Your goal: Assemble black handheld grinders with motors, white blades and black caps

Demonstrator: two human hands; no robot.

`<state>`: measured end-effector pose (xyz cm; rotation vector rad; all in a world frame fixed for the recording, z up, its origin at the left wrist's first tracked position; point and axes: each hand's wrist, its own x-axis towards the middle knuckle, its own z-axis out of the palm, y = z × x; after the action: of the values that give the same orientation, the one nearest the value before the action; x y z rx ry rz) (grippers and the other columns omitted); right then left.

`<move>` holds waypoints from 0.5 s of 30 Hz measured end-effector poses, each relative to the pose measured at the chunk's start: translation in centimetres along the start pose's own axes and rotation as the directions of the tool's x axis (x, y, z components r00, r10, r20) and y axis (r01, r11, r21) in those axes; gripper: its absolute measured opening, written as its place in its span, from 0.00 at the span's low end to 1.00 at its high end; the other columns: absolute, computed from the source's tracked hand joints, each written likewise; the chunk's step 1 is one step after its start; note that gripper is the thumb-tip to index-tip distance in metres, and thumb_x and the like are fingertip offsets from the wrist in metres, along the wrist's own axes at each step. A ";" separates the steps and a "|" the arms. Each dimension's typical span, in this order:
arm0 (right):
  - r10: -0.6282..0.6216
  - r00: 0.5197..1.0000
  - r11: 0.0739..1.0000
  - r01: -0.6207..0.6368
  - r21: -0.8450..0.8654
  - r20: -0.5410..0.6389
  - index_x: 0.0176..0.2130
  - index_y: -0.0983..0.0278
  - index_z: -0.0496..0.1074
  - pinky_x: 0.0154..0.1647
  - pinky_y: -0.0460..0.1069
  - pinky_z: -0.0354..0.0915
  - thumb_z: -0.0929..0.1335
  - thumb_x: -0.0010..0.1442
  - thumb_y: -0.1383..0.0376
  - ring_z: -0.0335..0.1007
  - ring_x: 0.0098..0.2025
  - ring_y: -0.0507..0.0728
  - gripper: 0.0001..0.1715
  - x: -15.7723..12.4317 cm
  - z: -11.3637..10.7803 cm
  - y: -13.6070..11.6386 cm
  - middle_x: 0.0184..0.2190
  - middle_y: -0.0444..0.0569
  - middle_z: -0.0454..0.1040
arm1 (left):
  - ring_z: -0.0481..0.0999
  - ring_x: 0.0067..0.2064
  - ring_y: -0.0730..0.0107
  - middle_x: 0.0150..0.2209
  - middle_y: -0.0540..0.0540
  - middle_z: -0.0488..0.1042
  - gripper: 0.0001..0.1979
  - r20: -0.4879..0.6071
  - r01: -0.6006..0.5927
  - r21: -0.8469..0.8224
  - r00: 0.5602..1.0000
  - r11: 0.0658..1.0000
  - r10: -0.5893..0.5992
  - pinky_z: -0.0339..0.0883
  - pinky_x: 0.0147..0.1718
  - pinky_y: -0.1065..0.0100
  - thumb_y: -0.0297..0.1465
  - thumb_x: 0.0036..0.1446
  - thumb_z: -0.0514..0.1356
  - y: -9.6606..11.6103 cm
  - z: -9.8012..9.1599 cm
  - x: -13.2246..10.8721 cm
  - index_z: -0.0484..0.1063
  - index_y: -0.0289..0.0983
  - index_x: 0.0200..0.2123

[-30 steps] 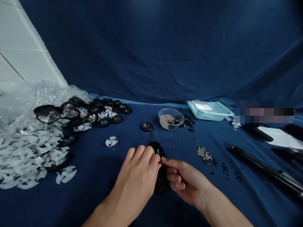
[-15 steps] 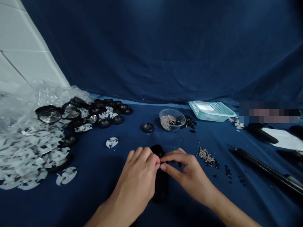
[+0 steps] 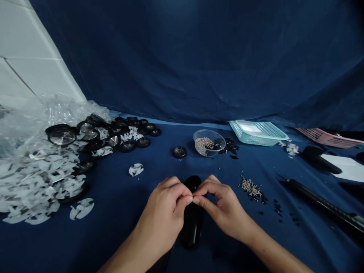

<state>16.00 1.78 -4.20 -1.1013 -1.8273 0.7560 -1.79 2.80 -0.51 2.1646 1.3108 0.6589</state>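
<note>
My left hand (image 3: 166, 212) and my right hand (image 3: 223, 206) meet fingertip to fingertip over a long black oval part (image 3: 192, 220) that lies on the blue cloth. Both hands are pinched closed at the point where they touch. Whatever sits between the fingertips is too small to make out. The left hand's curled fingers rest against the black part's left side. A small heap of tiny silver screws (image 3: 250, 186) lies just right of my right hand.
A clear bowl of screws (image 3: 209, 143) and one black round cap (image 3: 179, 152) sit beyond the hands. Many black caps (image 3: 113, 134), white paper cutouts (image 3: 34, 182) and clear plastic wrap lie left. A teal basket (image 3: 257, 132) and a black electric screwdriver (image 3: 321, 203) lie right.
My right hand has turned over, from palm-up with a pointing finger to knuckles-up in a pinch. The view has shifted slightly, and the black part shows lower between the hands.
</note>
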 end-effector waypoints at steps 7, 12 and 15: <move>-0.109 0.994 0.973 0.100 -0.206 -0.030 0.39 0.62 0.69 0.43 0.54 0.59 0.64 0.64 0.72 0.63 0.40 0.57 0.06 -1.4 0.5 0.1 0.34 0.47 0.71 | 0.73 0.32 0.72 0.29 0.53 0.72 0.11 0.030 0.043 -0.064 0.999 0.997 -0.041 0.61 0.30 0.70 0.24 0.59 0.56 0.2 0.0 0.3 0.74 0.38 0.26; -0.143 0.989 0.939 0.147 -0.312 0.038 0.40 0.61 0.67 0.41 0.54 0.56 0.63 0.64 0.73 0.62 0.40 0.58 0.07 -2.3 0.3 0.8 0.36 0.47 0.70 | 0.74 0.32 0.74 0.29 0.54 0.73 0.12 0.078 0.025 -0.089 0.997 0.996 -0.018 0.63 0.31 0.72 0.22 0.57 0.57 0.2 0.3 0.3 0.76 0.39 0.25; -0.150 0.986 0.925 0.166 -0.341 0.073 0.41 0.61 0.65 0.40 0.54 0.55 0.63 0.64 0.73 0.61 0.40 0.58 0.08 -2.7 0.0 1.2 0.37 0.47 0.69 | 0.74 0.31 0.74 0.30 0.53 0.74 0.12 0.105 0.019 -0.071 0.994 0.997 -0.012 0.64 0.31 0.72 0.23 0.58 0.57 0.2 -0.2 0.4 0.77 0.40 0.27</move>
<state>17.12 -0.16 -6.17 -1.1435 -2.1136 0.3739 -1.62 3.15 -0.16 2.1001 1.2296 0.5694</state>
